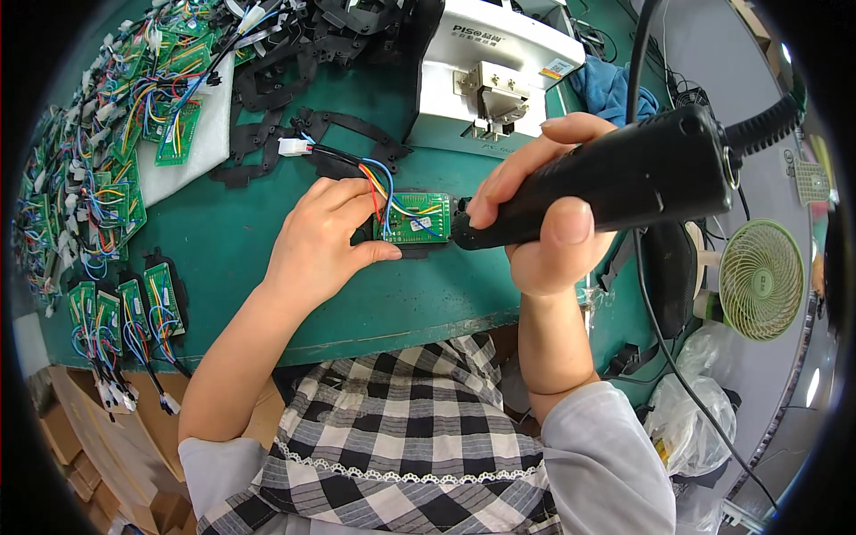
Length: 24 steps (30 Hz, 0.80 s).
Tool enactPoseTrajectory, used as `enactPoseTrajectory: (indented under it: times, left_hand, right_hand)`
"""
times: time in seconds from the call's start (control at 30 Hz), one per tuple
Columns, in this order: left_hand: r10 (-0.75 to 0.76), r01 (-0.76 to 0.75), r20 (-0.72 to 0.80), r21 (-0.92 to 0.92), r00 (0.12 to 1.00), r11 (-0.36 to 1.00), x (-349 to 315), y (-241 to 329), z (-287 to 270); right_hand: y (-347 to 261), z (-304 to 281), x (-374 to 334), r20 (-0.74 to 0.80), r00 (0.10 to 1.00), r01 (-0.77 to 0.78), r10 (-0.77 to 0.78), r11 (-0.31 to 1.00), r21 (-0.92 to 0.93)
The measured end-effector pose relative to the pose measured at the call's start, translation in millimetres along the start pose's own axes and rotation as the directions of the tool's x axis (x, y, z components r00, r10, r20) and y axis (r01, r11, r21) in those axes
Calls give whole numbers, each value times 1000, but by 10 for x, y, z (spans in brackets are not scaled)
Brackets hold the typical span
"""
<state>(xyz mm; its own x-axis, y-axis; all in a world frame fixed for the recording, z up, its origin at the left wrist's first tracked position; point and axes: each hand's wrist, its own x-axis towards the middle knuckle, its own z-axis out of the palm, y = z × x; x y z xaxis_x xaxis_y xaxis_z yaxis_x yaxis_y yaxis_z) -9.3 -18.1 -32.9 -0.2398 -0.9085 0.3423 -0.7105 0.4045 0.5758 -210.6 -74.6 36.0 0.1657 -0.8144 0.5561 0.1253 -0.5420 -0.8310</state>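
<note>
A green circuit board [426, 214] lies on the table in a dark plastic holder. My left hand [312, 236] grips its left end, thumb at the near edge and fingers at the far side. Coloured wires [385, 183] rise from the board past my fingertips to a white plug [294, 147] beyond. My right hand [557, 245] is wrapped round a black electric screwdriver [624, 178], which leans over the board's right end. The screwdriver's head is at that right edge; its bit is hidden, so I cannot tell whether it touches a screw. A coiled cord leaves its back end.
Wired circuit boards [67, 192] crowd the left, partly on white foam [192, 165]; several boards [160, 299] lie nearer. Black plastic frames [259, 147] and a white screw feeder [477, 45] stand beyond my hands. Rightward are a blue cloth [611, 89], green fan [761, 279] and hanging cable [655, 312].
</note>
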Motion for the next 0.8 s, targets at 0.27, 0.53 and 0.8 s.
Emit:
enactPoseTrajectory:
  times: [0.27, 0.53, 0.8]
  left_hand:
    - [4, -3, 27, -25, 1000, 1000, 5, -15, -14]
    - [-201, 205, 48, -104, 978, 973, 37, 89, -68]
    - [-57, 57, 25, -29, 998, 998, 16, 20, -64]
  right_hand:
    - [-40, -99, 119, -28, 999, -38, 37, 997, -62]
    - [-174, -270, 896, -193, 934, 279, -300, 952, -128]
    - [-105, -39, 889, -256, 915, 273, -311, 946, -175]
